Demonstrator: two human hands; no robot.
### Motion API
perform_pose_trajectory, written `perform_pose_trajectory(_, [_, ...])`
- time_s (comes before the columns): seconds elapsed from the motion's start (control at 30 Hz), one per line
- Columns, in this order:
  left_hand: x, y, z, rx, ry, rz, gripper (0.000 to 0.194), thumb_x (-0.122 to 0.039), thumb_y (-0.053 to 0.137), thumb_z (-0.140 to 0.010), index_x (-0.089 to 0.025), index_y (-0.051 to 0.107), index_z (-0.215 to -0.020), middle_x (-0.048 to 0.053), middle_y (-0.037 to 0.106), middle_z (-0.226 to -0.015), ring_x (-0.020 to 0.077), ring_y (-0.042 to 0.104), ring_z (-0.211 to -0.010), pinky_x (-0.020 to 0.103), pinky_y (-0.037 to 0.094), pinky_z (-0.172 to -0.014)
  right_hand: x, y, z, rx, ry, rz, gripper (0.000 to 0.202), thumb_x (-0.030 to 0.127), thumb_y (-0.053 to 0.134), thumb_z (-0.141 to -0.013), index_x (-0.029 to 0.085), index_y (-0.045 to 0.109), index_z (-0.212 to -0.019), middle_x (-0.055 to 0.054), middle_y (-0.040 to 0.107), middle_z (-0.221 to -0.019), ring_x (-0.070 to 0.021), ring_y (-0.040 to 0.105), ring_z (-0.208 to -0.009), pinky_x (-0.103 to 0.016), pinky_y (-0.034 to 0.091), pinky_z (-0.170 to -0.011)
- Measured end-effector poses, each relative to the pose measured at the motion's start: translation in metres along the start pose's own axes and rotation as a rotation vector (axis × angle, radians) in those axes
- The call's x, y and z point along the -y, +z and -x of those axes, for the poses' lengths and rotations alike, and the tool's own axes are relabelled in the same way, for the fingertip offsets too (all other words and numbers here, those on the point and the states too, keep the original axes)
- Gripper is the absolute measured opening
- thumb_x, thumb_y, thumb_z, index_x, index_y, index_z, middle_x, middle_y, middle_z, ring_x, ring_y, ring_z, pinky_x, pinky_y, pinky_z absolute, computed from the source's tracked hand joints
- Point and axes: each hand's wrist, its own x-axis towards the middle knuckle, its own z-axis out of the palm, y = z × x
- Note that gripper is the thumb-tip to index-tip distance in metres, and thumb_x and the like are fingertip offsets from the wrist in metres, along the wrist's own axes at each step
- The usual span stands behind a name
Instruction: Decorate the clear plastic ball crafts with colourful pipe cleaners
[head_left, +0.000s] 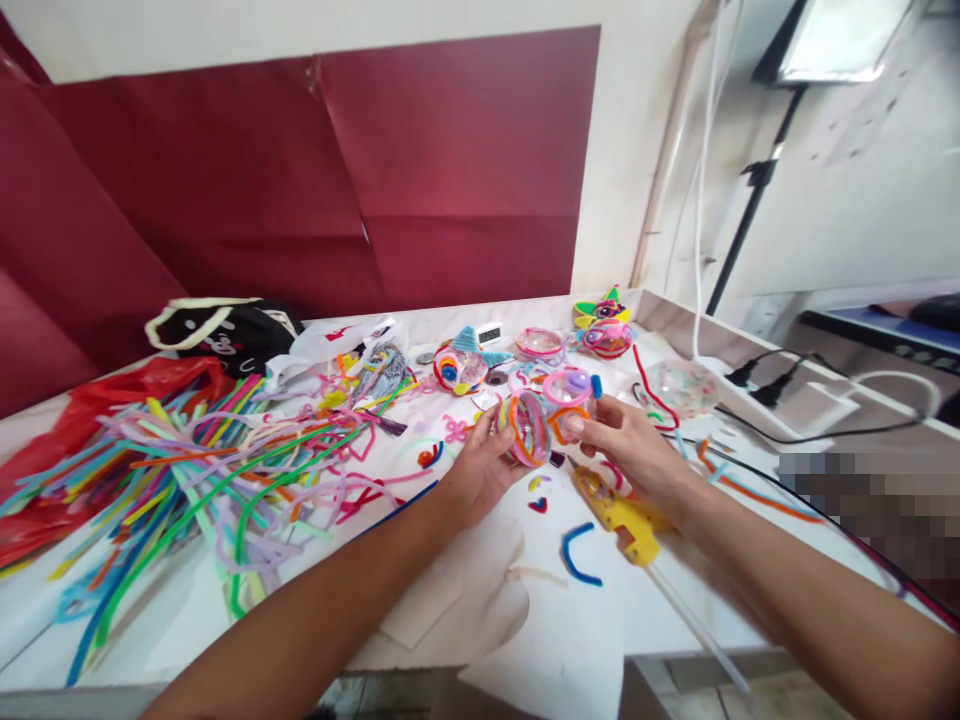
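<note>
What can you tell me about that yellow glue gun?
The glue gun looks like yellow plastic and lies on the white table, its narrow tip pointing away from the person. A long, translucent stick juts from its back, past the table's near edge in this view. The right forearm seems to hide part of it; whether they touch, I can't tell.

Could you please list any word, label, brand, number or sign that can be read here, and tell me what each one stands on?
None can be read with certainty.
Small white display: the marks on its screen are too small and blurred to read.
Black bag: pale print, not legible as words.
White plastic bag: a red mark, too unclear to read.
</note>
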Motion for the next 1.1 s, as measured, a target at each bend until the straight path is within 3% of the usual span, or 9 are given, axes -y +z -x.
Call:
perform_pose_trajectory(0.13, [0.001, 0.001, 0.001, 0.017, -0.031, -0.012, 0.055, -0.029, 0.078, -0.075, -0.026, 0.051, -0.123, 0.007, 0.06, -0.126, 0.0255, 0.064, -0.107, 0.049, 0.046, -0.097, 0.0, 0.006, 0.003, 0.041, -0.002, -0.029, 0.04, 0.047, 0.079, -0.071, 0.021, 0.063, -0.097, 0.002, 0.061, -0.078, -0.0118, 0.052, -0.065, -0.024, 0.039, -0.057])
perform_pose_trajectory(0.4, [0.005, -0.003, -0.001, 0.067, 0.011, -0.034, 0.055, -0.02, 0.074, -0.078, -0.024, 0.047, -0.126, 0.008, 0.063, -0.123, 0.0236, 0.063, -0.111, 0.042, 0.048, -0.097, 0.006, 0.009, 0.006, 0.088, 0.003, 0.02, 0.049, 0.049, 0.076, -0.071, 0.022, 0.063, -0.109, -0.002, 0.067, -0.093, -0.0178, 0.058, -0.078, -0.027, 0.042, -0.063])
perform_pose_trajectory(0.57, [0.006, -0.003, 0.0, 0.106, 0.028, -0.042, 0.057, -0.018, 0.071, -0.08, -0.027, 0.046, -0.131, 0.008, 0.06, -0.13, 0.0272, 0.058, -0.12, 0.047, 0.043, -0.104, 0.005, 0.01, 0.006, 0.09, -0.006, 0.018, 0.046, 0.042, 0.078, -0.069, 0.022, 0.063, -0.108, -0.003, 0.067, -0.102, -0.0215, 0.061, -0.088, -0.032, 0.047, -0.079])
perform_pose_trajectory(0.83, [0.0, 0.002, 0.001, 0.093, 0.062, -0.086, 0.059, -0.019, 0.067, -0.083, -0.028, 0.046, -0.137, 0.009, 0.056, -0.138, 0.0283, 0.053, -0.127, 0.048, 0.038, -0.11, 0.011, 0.015, 0.009, 0.083, 0.017, 0.011, 0.04, 0.043, 0.078, -0.068, 0.021, 0.062, -0.097, -0.001, 0.067, -0.085, -0.02, 0.061, -0.078, -0.029, 0.046, -0.069])
perform_pose_trajectory(1.1, [0.0, 0.006, 0.003, 0.096, 0.057, -0.09, 0.061, -0.018, 0.066, -0.082, -0.028, 0.044, -0.138, 0.008, 0.053, -0.141, 0.0296, 0.049, -0.131, 0.048, 0.038, -0.11, 0.008, 0.015, 0.008, 0.065, -0.025, 0.034, 0.043, 0.044, 0.077, -0.069, 0.021, 0.062, -0.102, -0.002, 0.068, -0.094, -0.0201, 0.061, -0.084, -0.03, 0.047, -0.074])
